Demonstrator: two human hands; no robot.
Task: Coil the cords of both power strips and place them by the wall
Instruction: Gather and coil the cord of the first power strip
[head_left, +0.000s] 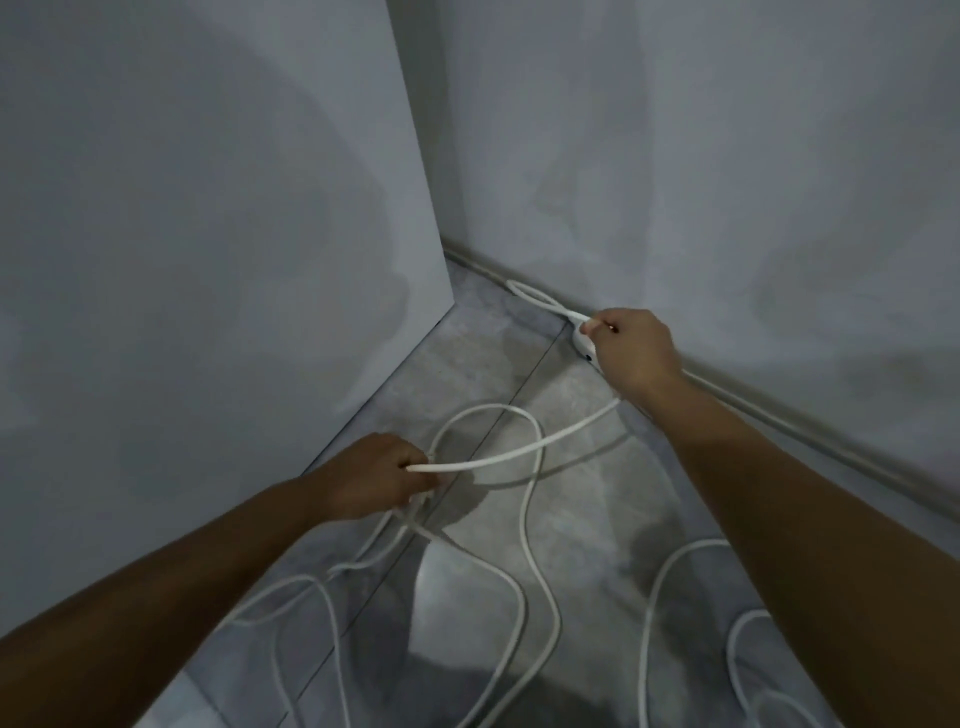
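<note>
Cord (519, 453) gripped in left hand (375, 475); right hand (632, 347) pinches loop (535, 299) beside power strip (583, 347).

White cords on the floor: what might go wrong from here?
The loose loops cross each other on the floor, so pulling with the left hand could tighten them into a knot. The cord stretched toward the right hand might also drag the power strip away from the wall.

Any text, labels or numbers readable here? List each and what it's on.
None readable. The power strip at the right hand is mostly hidden and shows no marking; the cord in the left hand, the walls and the floor are plain.
</note>
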